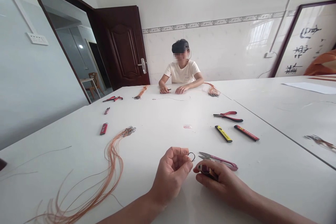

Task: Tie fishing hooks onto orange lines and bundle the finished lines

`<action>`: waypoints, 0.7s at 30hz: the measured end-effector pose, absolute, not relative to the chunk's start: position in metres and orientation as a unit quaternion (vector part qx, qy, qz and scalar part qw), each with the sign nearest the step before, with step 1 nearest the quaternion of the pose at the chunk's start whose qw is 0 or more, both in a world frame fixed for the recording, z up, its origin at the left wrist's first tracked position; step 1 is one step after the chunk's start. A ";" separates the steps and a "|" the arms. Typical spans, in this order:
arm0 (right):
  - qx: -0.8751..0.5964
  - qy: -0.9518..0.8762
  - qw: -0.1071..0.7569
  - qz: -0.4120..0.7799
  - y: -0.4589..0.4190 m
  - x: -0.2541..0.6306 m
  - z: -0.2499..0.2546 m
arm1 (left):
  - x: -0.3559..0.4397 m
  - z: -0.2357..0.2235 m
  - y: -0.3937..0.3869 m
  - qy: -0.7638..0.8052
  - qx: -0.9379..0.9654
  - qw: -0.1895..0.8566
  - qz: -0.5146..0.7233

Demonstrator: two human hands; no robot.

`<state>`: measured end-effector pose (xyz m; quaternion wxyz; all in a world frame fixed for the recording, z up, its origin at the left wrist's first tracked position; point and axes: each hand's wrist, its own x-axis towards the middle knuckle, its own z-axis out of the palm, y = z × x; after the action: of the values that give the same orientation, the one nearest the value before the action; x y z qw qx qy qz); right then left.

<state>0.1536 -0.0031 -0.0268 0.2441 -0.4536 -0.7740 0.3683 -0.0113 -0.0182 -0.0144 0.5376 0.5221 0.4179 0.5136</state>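
Note:
My left hand (pixel 172 173) is curled above the white table (pixel 162 136), its thumb and forefinger pinching a small dark wire hook (pixel 191 156). My right hand (pixel 223 182) sits just to the right, closed round a small dark lighter (pixel 206 169) whose tip points toward the hook. Pink-handled thread snips (pixel 219 160) lie on the table right behind my right hand. A bundle of orange cords (pixel 110 168) with dark hooks at the far end lies to the left of my left hand.
Red pliers (pixel 228 116), a yellow lighter (pixel 223 133) and a red lighter (pixel 246 132) lie to the right; another red lighter (pixel 104 128) to the left. A person (pixel 181 70) sits across the table with more cord bundles (pixel 212 90). An open door (pixel 123 47) stands behind.

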 end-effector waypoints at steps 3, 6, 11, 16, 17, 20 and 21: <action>-0.447 -0.778 0.244 0.368 -0.002 0.154 -0.028 | -0.011 -0.015 -0.019 0.417 0.521 0.537 0.516; -0.443 -0.779 0.243 0.372 -0.003 0.155 -0.030 | -0.011 -0.015 -0.019 0.416 0.521 0.537 0.516; -0.443 -0.778 0.239 0.376 -0.004 0.155 -0.031 | -0.011 -0.015 -0.019 0.423 0.524 0.534 0.511; -0.435 -0.779 0.244 0.380 -0.005 0.155 -0.032 | -0.013 -0.017 -0.018 0.423 0.533 0.527 0.509; -0.437 -0.774 0.250 0.384 -0.005 0.154 -0.032 | -0.013 -0.018 -0.018 0.422 0.534 0.528 0.509; -0.449 -0.742 0.289 0.405 -0.006 0.152 -0.030 | -0.012 -0.019 -0.019 0.417 0.533 0.535 0.505; -0.450 -0.728 0.308 0.415 -0.006 0.150 -0.029 | -0.011 -0.019 -0.019 0.414 0.533 0.538 0.504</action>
<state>0.1505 -0.0061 -0.0294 0.3078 -0.4495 -0.7285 0.4153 -0.0111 -0.0193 -0.0189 0.5384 0.5335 0.4136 0.5045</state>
